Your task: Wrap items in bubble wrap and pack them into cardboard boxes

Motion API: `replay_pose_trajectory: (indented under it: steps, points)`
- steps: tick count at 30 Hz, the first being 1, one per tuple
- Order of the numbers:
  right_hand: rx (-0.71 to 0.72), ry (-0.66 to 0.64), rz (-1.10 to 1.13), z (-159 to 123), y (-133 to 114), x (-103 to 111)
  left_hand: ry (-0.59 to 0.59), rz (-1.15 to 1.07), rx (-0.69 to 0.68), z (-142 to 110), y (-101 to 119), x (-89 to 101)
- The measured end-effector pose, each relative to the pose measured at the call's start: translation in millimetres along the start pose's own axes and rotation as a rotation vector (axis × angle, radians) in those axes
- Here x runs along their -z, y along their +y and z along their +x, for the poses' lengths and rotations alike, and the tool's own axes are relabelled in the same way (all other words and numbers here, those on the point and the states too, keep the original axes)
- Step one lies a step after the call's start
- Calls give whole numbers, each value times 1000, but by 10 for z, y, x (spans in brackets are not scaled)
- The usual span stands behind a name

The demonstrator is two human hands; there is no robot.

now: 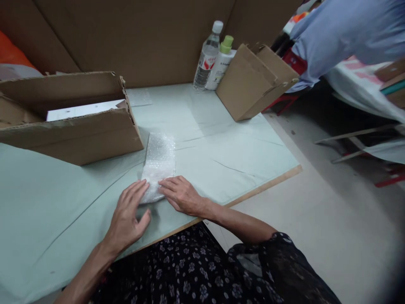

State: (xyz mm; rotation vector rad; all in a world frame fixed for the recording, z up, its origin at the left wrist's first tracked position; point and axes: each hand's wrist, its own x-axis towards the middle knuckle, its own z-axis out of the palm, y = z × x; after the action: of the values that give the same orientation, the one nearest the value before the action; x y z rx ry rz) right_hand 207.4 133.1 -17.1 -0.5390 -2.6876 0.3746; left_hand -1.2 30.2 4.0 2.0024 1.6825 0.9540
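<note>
A strip of clear bubble wrap [160, 147] lies flat on the pale green tabletop, with its near end folded or doubled over. My left hand [128, 211] rests at the left edge of that near end, fingers stretched out and thumb apart. From the right, my right hand [180, 194] lays its extended fingertips on the wrap's right side near the fold. Neither hand grips the wrap. Whether anything lies inside it I cannot tell.
An open cardboard box [72, 139] with a white box [84, 110] inside stands at the left. Behind are a water bottle [207, 59], a white bottle with a green cap [221, 65] and a tilted cardboard box [249, 84]. A person in a blue shirt [341, 38] is at the right.
</note>
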Motion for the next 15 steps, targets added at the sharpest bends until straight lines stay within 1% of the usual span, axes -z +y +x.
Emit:
replay_pose_trajectory:
  steps: [1, 2, 3, 5, 7, 8, 11, 12, 13, 14, 15]
  points:
    - [-14, 25, 29, 4, 20, -10, -25, 79, -103, -21, -48, -11]
    - [-39, 45, 70, 10, 37, -12, -36, 137, -171, -24, -94, -29]
    - [-67, 58, 120, 16, 52, -5, -32, 176, -209, -11, -137, -50]
    - [-122, 72, 233, 21, 71, 40, 9, 194, -225, 52, -201, -88]
    - [-161, 109, 315, 5, 67, 126, 30, 151, -172, 151, -231, -97]
    - [-174, 160, 325, -12, 52, 181, 18, 117, -122, 209, -236, -88]
    - [-172, 371, 228, -78, -45, 338, -78, 10, 79, 396, -238, -37]
    - [-155, 403, 176, -96, -85, 373, -114, -13, 141, 456, -240, -27]
    - [-131, 393, 129, -105, -121, 391, -145, -25, 191, 511, -244, -25]
    - [-101, 344, 86, -103, -148, 391, -166, -24, 223, 558, -249, -33]
    - [-73, 267, 45, -91, -161, 372, -177, -12, 237, 595, -254, -51]
